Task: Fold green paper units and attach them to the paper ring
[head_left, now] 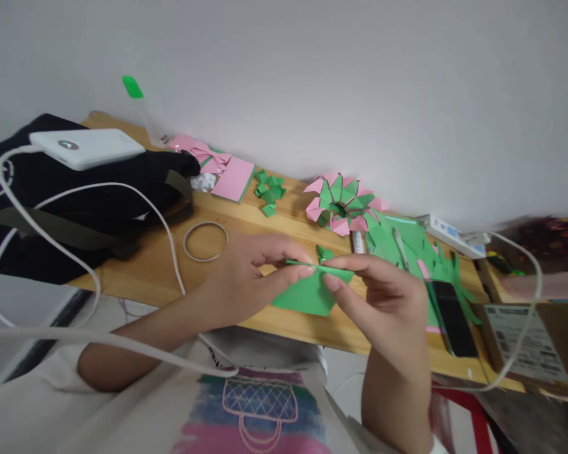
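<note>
A piece of green paper [305, 295] is held up over the front of the wooden table, its upper edge folded over. My left hand [260, 271] pinches that folded edge on the left between thumb and fingers. On the right, my right hand [373, 290] pinches the same edge, thumb in front and fingers behind. Just behind the paper lies a small folded green piece [324, 253]. Farther back sits a ring of folded pink and green paper pieces [343, 203]. Several small green folded bits [269, 188] lie to its left.
A black bag [76, 208] with a white power bank [89, 146] and cable covers the left. Pink paper [234, 178], a bottle [144, 113] and a white ring [205, 242] are nearby. Green sheets [392, 236], a phone [452, 318], a power strip [454, 236] and a cardboard box [530, 343] stand right.
</note>
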`<state>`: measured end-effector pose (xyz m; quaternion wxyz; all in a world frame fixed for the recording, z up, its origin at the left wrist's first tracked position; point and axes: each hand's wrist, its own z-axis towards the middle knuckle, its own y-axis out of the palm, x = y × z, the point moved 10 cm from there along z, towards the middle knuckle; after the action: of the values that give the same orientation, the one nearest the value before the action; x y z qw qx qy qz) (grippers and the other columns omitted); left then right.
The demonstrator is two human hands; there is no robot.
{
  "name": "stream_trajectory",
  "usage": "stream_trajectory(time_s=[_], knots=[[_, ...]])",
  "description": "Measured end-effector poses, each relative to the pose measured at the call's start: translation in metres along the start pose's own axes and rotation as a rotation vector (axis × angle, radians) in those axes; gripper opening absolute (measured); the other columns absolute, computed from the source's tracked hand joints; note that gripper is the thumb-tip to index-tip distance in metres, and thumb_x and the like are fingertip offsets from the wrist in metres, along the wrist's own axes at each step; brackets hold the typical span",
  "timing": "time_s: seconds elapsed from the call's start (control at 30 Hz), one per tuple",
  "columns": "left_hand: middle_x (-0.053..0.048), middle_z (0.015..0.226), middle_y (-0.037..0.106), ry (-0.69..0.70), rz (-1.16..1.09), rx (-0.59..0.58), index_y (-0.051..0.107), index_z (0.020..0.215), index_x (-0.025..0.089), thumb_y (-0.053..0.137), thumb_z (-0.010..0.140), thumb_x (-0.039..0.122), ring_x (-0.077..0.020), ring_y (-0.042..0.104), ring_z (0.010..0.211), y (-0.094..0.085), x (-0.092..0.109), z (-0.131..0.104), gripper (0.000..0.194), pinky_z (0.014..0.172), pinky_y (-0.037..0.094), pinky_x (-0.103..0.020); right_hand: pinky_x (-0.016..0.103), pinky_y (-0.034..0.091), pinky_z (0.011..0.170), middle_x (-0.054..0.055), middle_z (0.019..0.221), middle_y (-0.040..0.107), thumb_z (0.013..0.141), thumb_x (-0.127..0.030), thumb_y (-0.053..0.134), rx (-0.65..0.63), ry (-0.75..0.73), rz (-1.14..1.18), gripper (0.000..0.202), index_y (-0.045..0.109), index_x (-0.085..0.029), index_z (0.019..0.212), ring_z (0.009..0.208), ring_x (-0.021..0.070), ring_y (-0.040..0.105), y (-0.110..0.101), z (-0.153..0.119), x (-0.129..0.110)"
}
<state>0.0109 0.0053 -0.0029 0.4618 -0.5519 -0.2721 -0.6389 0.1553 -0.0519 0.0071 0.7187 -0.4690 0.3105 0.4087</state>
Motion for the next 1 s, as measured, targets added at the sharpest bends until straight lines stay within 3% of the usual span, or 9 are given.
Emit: stream_trajectory(time_s=[0.1, 0.27, 0.6, 0.7, 1.0], knots=[[0.002, 0.068, 0.074, 0.039, 0.07, -0.036, 0.073, 0.071, 0.023, 0.065, 0.079, 0.017, -0.0123, 0.063, 0.059, 0.004, 0.005, 0.0, 0.013, 0.058, 0.047, -0.021, 0.023, 0.053, 0.057, -0.002, 0.074, 0.075, 0.079, -0.015, 0.071, -0.068, -0.053, -0.062, 0.01, 0.073, -0.024, 0.083, 0.063, 0.0121, 0.066, 0.004, 0.009, -0.016], [0.002, 0.067, 0.073, 0.058, 0.117, -0.051, 0.073, 0.071, 0.022, 0.064, 0.08, 0.016, -0.0129, 0.064, 0.061, 0.006, 0.008, -0.002, 0.014, 0.061, 0.048, -0.022, 0.02, 0.052, 0.057, -0.005, 0.071, 0.075, 0.079, -0.015, 0.072, -0.072, -0.097, -0.125, 0.011, 0.073, -0.025, 0.081, 0.061, 0.0096, 0.066, 0.003, 0.01, -0.027], [0.002, 0.07, 0.074, -0.016, 0.059, 0.022, 0.076, 0.071, 0.024, 0.068, 0.079, 0.015, -0.0131, 0.065, 0.064, -0.006, -0.002, -0.006, 0.015, 0.062, 0.047, -0.02, 0.021, 0.052, 0.057, -0.006, 0.068, 0.073, 0.08, -0.013, 0.071, 0.041, -0.005, -0.103, 0.014, 0.073, -0.027, 0.083, 0.059, 0.0091, 0.063, -0.027, 0.0, -0.013], [0.003, 0.069, 0.073, 0.026, 0.059, 0.017, 0.074, 0.071, 0.023, 0.067, 0.08, 0.015, -0.012, 0.065, 0.064, -0.006, 0.002, -0.004, 0.014, 0.06, 0.047, -0.019, 0.021, 0.052, 0.058, -0.005, 0.071, 0.073, 0.082, -0.013, 0.069, 0.014, -0.033, -0.063, 0.016, 0.072, -0.027, 0.09, 0.062, 0.0091, 0.064, -0.019, 0.002, -0.015], [0.0, 0.073, 0.075, 0.125, 0.062, -0.063, 0.071, 0.075, 0.019, 0.066, 0.081, 0.016, -0.0116, 0.065, 0.062, 0.0, 0.02, 0.023, 0.008, 0.059, 0.05, -0.02, 0.024, 0.053, 0.058, -0.004, 0.07, 0.073, 0.083, -0.011, 0.067, -0.072, -0.227, -0.195, 0.013, 0.069, -0.024, 0.084, 0.061, 0.0109, 0.066, -0.009, 0.03, -0.042]])
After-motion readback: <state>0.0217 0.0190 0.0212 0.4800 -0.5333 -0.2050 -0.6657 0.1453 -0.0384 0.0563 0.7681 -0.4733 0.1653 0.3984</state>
